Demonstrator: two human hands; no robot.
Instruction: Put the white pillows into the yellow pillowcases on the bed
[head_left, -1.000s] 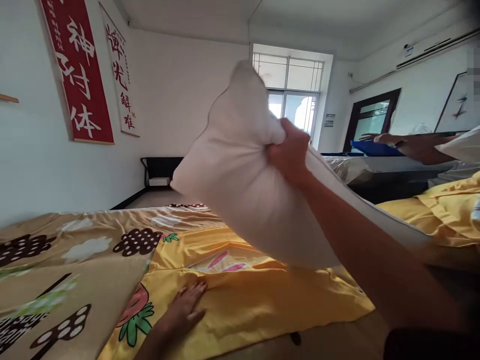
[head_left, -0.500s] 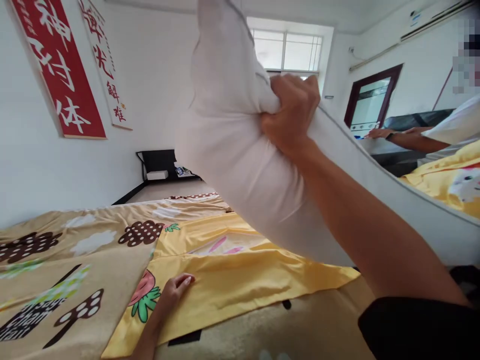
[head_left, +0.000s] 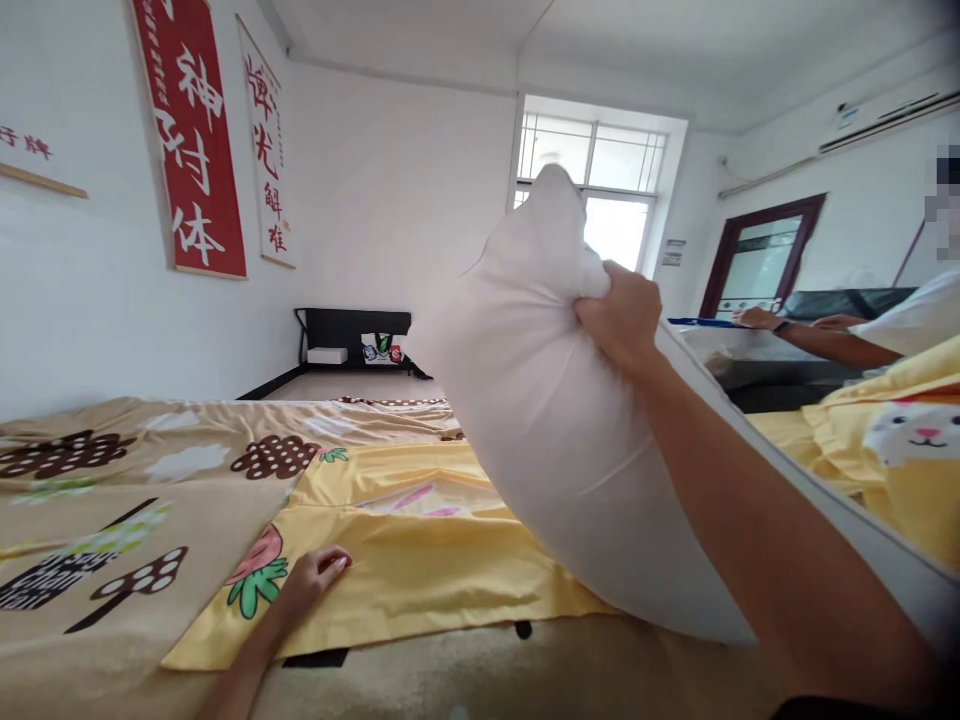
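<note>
In my right hand is a white pillow, its edge bunched in my closed fingers. The pillow stands raised on a slant, its top corner pointing up and its lower side down by the bed. A yellow pillowcase with strawberry and rabbit prints lies spread flat to the left, partly behind the pillow. On its left part rests my left hand, fingers curled in beside the thumb. Nothing shows between those fingers, and the cloth around them is not gathered.
A tan patterned sheet covers the bed. To the right lies more yellow bedding with an animal-face print. Another person's hands are at a blue-edged object there. A low black bench stands by the far wall.
The pillow has come down from higher up, with my right hand still gripping it. My left hand stays on the same part of the pillowcase. The view has tilted up and turned left.
</note>
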